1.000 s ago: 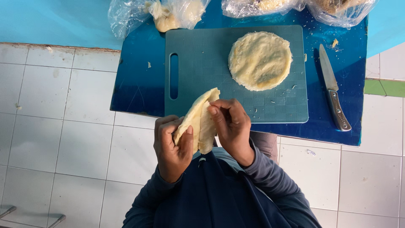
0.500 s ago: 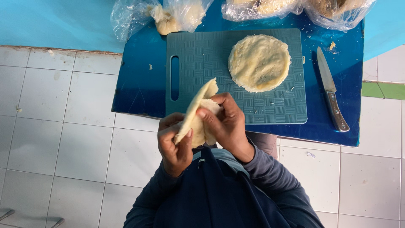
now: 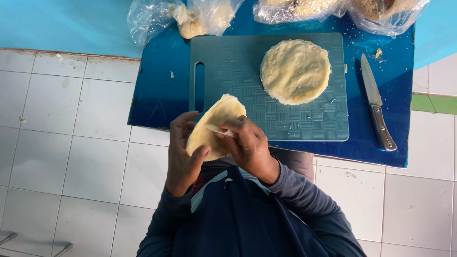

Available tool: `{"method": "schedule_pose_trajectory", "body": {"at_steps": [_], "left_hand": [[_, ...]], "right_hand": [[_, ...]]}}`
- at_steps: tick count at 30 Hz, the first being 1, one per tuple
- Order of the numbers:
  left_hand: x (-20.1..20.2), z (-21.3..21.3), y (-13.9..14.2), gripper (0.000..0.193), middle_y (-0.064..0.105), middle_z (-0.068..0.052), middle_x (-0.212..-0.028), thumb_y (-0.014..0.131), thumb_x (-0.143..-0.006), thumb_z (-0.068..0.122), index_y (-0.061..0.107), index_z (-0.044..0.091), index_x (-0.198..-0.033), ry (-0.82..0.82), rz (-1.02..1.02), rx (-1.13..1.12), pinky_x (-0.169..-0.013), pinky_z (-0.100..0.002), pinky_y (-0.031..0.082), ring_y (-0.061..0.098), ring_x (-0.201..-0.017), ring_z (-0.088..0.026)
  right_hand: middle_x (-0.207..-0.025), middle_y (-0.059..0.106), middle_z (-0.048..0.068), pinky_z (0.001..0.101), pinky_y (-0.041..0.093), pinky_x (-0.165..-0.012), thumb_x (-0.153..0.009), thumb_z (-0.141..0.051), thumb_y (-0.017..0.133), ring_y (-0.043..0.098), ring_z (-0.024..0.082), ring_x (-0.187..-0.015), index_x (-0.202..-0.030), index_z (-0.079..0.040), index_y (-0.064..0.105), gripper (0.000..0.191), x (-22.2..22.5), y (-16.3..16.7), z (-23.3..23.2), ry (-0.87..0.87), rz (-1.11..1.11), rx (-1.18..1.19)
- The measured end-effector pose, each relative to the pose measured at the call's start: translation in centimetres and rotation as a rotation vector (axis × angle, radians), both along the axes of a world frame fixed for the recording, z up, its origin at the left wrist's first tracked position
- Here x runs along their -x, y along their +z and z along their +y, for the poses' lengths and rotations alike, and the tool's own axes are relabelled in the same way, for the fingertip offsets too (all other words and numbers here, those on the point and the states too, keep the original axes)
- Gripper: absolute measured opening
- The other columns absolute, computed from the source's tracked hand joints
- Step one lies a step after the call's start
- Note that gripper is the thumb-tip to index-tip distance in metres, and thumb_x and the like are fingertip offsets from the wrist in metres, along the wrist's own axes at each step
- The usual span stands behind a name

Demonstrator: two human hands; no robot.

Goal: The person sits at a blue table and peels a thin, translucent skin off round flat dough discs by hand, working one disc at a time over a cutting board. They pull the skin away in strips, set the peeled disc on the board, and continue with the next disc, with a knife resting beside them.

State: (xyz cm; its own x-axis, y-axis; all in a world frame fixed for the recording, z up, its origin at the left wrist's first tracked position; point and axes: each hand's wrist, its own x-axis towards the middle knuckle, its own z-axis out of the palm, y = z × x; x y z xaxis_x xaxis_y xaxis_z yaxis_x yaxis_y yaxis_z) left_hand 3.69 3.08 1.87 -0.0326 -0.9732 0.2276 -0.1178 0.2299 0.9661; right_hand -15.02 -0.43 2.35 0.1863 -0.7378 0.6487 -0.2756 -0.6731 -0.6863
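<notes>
Both my hands hold a pale, flattened dough disc (image 3: 214,124) in front of my chest, tilted on edge. My left hand (image 3: 183,153) cups it from below and behind. My right hand (image 3: 247,145) pinches its near side with the fingertips. A second round dough disc (image 3: 295,71) lies flat on the teal cutting board (image 3: 228,76), beyond my hands.
The board rests on a small blue table (image 3: 157,95). A knife (image 3: 377,109) lies on the table to the right of the board. Clear plastic bags with dough pieces (image 3: 190,19) and other bags (image 3: 333,9) sit at the far edge. White tiled floor (image 3: 71,143) surrounds the table.
The dough disc has turned in my hands and now faces more toward me. My right hand's fingers have shifted along its edge; the hands stay at the same spot.
</notes>
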Motion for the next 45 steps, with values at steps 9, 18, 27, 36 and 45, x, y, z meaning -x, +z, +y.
{"method": "schedule_pose_trajectory", "body": {"at_steps": [9, 18, 27, 36, 45], "left_hand": [[1.9, -0.9, 0.3, 0.028, 0.069, -0.010, -0.111, 0.056, -0.111, 0.027, 0.063, 0.002, -0.124, 0.253, 0.065, 0.001, -0.085, -0.026, 0.053, 0.063, -0.096, -0.012], [2.3, -0.8, -0.2, 0.028, 0.068, -0.013, -0.125, 0.055, -0.114, 0.027, 0.058, 0.002, -0.126, 0.233, -0.023, 0.200, -0.097, -0.030, 0.055, 0.066, -0.112, -0.016], [2.1, -1.1, -1.1, 0.037, 0.067, -0.011, -0.122, 0.061, -0.111, 0.035, 0.057, 0.004, -0.129, 0.373, 0.535, 0.093, -0.096, -0.036, 0.061, 0.069, -0.116, -0.021], [1.5, -1.7, -1.6, 0.050, 0.063, -0.012, -0.136, 0.066, -0.105, 0.037, 0.051, 0.005, -0.141, 0.332, 0.816, -0.015, -0.097, -0.044, 0.063, 0.068, -0.125, -0.026], [0.5, -2.3, -2.3, 0.055, 0.063, -0.013, -0.137, 0.066, -0.103, 0.035, 0.049, 0.004, -0.145, 0.226, 0.901, -0.208, -0.093, -0.045, 0.063, 0.067, -0.123, -0.028]], "right_hand": [[-0.097, 0.067, 0.003, 0.0218, 0.050, -0.072, -0.111, -0.014, 0.061, 0.059, 0.005, -0.083, -0.117, -0.002, 0.058, 0.014, 0.6, -1.4, -1.1, 0.086, -0.814, -0.597], [-0.099, 0.066, 0.005, 0.0249, 0.054, -0.080, -0.103, -0.015, 0.068, 0.062, 0.008, -0.089, -0.116, -0.002, 0.060, 0.020, 0.8, -1.7, -1.3, 0.269, -0.690, -0.754], [-0.105, 0.068, 0.004, 0.0286, 0.057, -0.088, -0.103, -0.017, 0.062, 0.066, 0.011, -0.097, -0.107, -0.009, 0.055, 0.011, 1.1, -1.2, -1.5, 0.127, -1.201, -0.598], [-0.111, 0.069, 0.005, 0.0317, 0.058, -0.088, -0.110, -0.020, 0.063, 0.067, 0.013, -0.098, -0.123, -0.005, 0.063, 0.020, 3.9, -1.0, -2.0, 0.119, -1.233, -0.568], [-0.116, 0.071, 0.008, 0.0314, 0.060, -0.087, -0.107, -0.021, 0.064, 0.070, 0.015, -0.100, -0.127, -0.003, 0.064, 0.028, 8.0, 1.3, -1.4, 0.014, -1.197, -0.696]]}}
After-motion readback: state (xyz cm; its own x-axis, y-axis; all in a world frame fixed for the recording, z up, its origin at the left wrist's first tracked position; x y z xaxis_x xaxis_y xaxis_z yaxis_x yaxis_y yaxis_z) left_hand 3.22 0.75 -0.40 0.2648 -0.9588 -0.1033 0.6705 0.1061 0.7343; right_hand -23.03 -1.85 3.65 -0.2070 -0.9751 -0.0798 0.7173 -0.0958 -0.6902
